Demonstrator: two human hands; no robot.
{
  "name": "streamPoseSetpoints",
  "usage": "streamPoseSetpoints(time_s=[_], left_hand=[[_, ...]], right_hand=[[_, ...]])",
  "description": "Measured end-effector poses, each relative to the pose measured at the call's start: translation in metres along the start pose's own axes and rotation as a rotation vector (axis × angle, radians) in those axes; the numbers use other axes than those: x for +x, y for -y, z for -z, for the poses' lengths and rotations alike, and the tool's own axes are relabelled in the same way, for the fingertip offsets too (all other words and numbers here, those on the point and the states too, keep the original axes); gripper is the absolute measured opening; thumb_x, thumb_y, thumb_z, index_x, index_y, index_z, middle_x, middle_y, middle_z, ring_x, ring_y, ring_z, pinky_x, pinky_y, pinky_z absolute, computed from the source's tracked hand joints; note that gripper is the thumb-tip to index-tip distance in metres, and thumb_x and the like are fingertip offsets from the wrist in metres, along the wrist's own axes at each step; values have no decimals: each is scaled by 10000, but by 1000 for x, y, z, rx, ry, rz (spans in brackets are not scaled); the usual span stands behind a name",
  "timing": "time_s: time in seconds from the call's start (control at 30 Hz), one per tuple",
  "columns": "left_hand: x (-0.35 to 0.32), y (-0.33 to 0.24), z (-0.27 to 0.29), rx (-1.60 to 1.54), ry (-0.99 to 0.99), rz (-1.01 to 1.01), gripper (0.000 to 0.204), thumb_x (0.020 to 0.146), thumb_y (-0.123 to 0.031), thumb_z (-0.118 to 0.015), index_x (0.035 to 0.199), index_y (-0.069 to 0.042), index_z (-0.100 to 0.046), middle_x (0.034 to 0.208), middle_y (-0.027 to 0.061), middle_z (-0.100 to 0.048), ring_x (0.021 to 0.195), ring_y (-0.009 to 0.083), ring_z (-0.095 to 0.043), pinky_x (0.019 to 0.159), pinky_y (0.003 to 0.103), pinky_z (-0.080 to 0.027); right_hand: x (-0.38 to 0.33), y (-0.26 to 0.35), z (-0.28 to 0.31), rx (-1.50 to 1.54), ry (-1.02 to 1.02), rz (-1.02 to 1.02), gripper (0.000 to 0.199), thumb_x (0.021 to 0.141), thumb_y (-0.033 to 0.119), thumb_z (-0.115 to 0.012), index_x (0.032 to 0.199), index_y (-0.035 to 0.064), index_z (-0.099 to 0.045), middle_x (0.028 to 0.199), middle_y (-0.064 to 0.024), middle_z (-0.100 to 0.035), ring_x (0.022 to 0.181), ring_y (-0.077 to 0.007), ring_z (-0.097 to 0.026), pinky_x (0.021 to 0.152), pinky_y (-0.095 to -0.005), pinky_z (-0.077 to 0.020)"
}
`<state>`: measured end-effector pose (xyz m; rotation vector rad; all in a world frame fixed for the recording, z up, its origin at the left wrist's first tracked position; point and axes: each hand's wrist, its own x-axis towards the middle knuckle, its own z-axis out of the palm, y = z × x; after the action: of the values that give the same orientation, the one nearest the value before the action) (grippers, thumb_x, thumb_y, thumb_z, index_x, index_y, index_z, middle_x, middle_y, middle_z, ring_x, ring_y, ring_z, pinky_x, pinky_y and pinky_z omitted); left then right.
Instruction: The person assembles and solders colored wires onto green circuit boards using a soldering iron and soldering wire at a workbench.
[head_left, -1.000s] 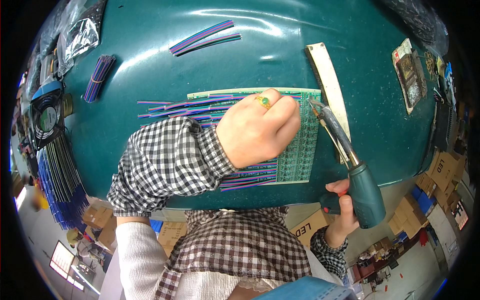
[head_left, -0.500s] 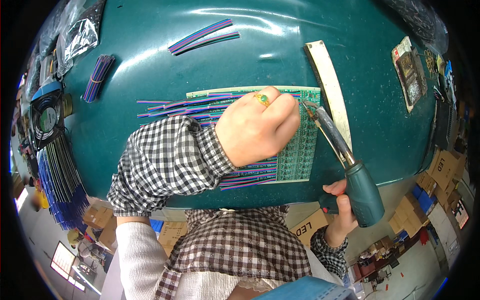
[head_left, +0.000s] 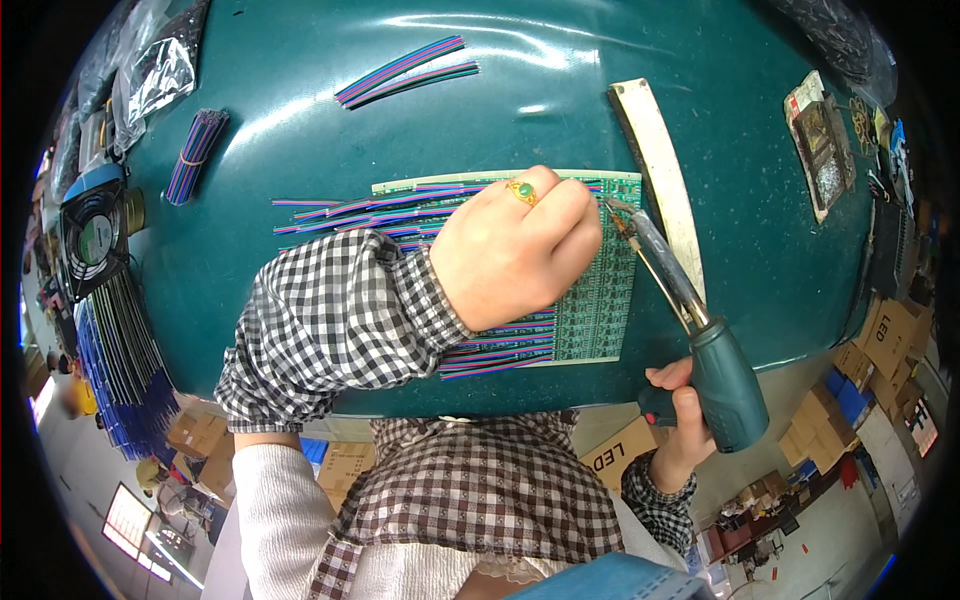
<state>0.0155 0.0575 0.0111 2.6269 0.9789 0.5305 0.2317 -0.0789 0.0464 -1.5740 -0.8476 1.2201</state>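
Note:
My left hand (head_left: pixel 520 245), with a green-stoned ring, is curled over a green circuit board panel (head_left: pixel 595 290). Its fingertips are hidden underneath, but a strip of coloured ribbon wire (head_left: pixel 455 188) runs into the hand and its end shows past the fingers. My right hand (head_left: pixel 685 410) grips a green soldering gun (head_left: pixel 730 385) by its handle. The gun's tip points up and left, at the board's right edge just beside the left fingers. Several other ribbon wires (head_left: pixel 500 350) lie on the panel, their free ends trailing left.
A pale curved strip (head_left: pixel 660 150) lies right of the panel. Beyond are loose ribbon wires (head_left: pixel 405 75), a tied wire bundle (head_left: pixel 197 158) and a small fan (head_left: pixel 92 238) at the left. A soldering tray (head_left: pixel 818 145) sits at the right. Many wires hang over the left table edge.
My left hand has shifted very slightly up on the panel. The soldering gun and my right hand stay almost in place.

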Motion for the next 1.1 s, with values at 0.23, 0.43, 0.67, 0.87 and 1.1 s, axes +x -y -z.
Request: streamPoseSetpoints(time_s=[0.23, 0.43, 0.67, 0.87, 1.1], left_hand=[[1, -1, 1, 9, 15, 2, 337, 667, -57, -614, 987, 49, -619, 898, 101, -527, 785, 220, -581, 667, 301, -509], [1, -2, 1, 10, 10, 4, 333, 669, -53, -617, 986, 47, -621, 897, 101, -526, 781, 218, -578, 658, 295, -508], [1, -2, 2, 12, 27, 2, 330, 675, -49, -617, 989, 51, -621, 899, 101, -525, 782, 218, -579, 655, 295, -507], [2, -1, 2, 15, 25, -8, 330, 672, -47, -616, 987, 52, -620, 900, 100, -527, 783, 215, -580, 656, 293, -506], [1, -1, 2, 27, 23, -8, 329, 668, -50, -616, 982, 51, -620, 899, 100, -527, 778, 215, -580, 654, 293, -504]], right_hand=[[0, -3, 3, -32, 34, 34, 261, 846, 149, -613, 890, -100, -549, 770, -162, -560, 686, -248, -575, 653, -403, -562], [-1, 1, -2, -19, -34, 32, 311, 848, 188, -623, 917, -106, -548, 772, -158, -564, 680, -247, -576, 646, -398, -559], [-1, 9, -9, -44, -88, -38, 395, 847, 224, -633, 1010, -126, -552, 776, -159, -574, 678, -251, -588, 646, -396, -552], [-4, 1, 2, -28, -39, 9, 336, 843, 204, -630, 947, -105, -552, 772, -159, -567, 679, -250, -582, 649, -397, -553], [-3, -1, 2, -22, -9, 10, 300, 843, 176, -627, 936, -99, -547, 768, -155, -561, 685, -247, -580, 655, -401, -558]])
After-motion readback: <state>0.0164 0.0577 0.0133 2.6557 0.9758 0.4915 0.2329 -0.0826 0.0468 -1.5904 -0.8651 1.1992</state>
